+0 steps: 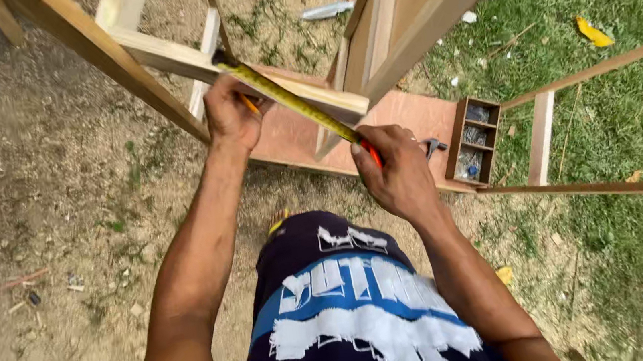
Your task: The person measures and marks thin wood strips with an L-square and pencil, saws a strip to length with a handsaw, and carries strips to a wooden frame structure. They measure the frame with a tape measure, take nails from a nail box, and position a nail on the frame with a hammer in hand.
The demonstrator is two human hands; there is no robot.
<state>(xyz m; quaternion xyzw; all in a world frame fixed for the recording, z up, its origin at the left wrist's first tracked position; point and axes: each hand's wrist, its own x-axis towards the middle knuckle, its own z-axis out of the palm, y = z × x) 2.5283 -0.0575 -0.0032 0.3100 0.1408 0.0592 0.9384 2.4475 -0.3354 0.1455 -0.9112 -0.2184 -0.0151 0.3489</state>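
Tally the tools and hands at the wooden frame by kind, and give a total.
Hands: 2, left hand and right hand
Yellow tape measure: 1
Hammer: 1
Compartmented nail box: 1
Total: 5

Lots you can't make out here. The tape measure's case [371,153] is almost fully buried in the right hand [398,176]; only a sliver of orange shows. The left hand [232,118] covers where the yellow tape [288,99] meets the wooden rail [187,59], and a pencil [250,104] under those fingers shows just a short orange bit. The wooden frame's posts [106,60] run off the top edge, so their height is anyone's guess. The small wooden compartment box [474,141] holds stuff too tiny to identify. A hammer head [434,145] pokes out past the right wrist, handle hidden. Both arms are cut off at the bottom edge.
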